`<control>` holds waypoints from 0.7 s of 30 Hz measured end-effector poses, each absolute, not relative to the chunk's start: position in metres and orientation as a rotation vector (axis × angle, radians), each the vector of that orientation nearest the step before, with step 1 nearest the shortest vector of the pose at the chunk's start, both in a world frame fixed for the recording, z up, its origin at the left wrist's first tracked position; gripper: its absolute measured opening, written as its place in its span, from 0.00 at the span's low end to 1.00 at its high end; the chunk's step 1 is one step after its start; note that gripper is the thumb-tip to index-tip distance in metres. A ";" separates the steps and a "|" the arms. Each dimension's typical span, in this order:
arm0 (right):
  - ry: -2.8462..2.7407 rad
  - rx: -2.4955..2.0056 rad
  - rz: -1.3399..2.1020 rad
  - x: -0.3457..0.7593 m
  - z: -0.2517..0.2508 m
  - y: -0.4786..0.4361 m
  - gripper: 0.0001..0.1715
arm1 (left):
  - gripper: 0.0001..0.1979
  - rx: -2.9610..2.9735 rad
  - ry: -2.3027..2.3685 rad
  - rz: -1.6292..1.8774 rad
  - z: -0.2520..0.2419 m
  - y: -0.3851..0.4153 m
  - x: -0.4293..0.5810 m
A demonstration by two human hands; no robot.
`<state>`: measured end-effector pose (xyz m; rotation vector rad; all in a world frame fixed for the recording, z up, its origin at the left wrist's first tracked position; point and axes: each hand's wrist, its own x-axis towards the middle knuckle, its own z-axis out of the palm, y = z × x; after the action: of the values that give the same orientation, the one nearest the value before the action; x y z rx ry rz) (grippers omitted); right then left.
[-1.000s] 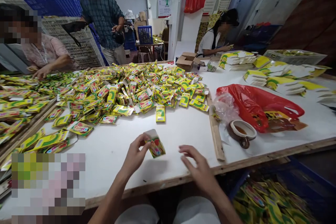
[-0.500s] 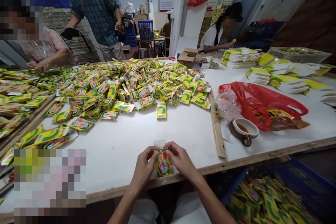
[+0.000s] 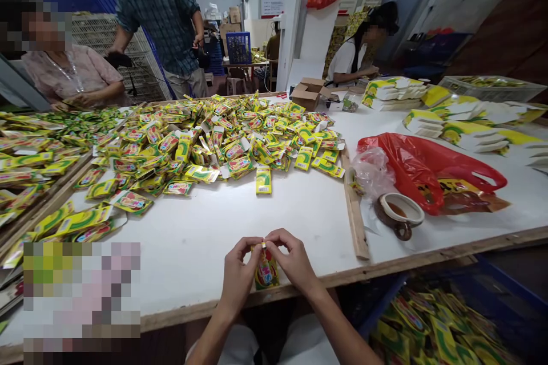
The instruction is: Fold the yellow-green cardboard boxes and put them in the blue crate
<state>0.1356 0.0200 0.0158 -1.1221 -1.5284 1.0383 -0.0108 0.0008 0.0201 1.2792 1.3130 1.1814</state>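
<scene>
Both my hands hold one small yellow carton [image 3: 266,271] upright at the near edge of the white table [image 3: 188,245]. My left hand [image 3: 237,275] grips its left side, and my right hand [image 3: 293,259] grips its right side. Thumbs and forefingers of both hands pinch together at the carton's top, pressing its flap down. The carton's front shows red and green print. One more carton [image 3: 263,180] lies alone farther up the table, in front of a big heap of yellow cartons [image 3: 214,137].
A wooden strip [image 3: 353,211] divides the table. Right of it lie a red plastic bag [image 3: 423,168], a clear bag and a small bowl [image 3: 400,212]. Flat carton stacks [image 3: 454,117] sit far right. A blue crate of cartons [image 3: 440,325] stands below. Other people work at the far side.
My right hand joined the left on the carton, and both drew it to the table's near edge. The white top flap, open half a second ago, is now folded down.
</scene>
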 end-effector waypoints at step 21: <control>-1.526 -1.167 1.228 0.140 0.027 0.014 0.08 | 0.12 1.349 1.270 1.103 0.020 0.003 -0.022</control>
<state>0.1405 0.0138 0.0270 -1.1673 -1.5262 1.2285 -0.0217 0.0030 0.0197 1.3493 1.2697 1.1030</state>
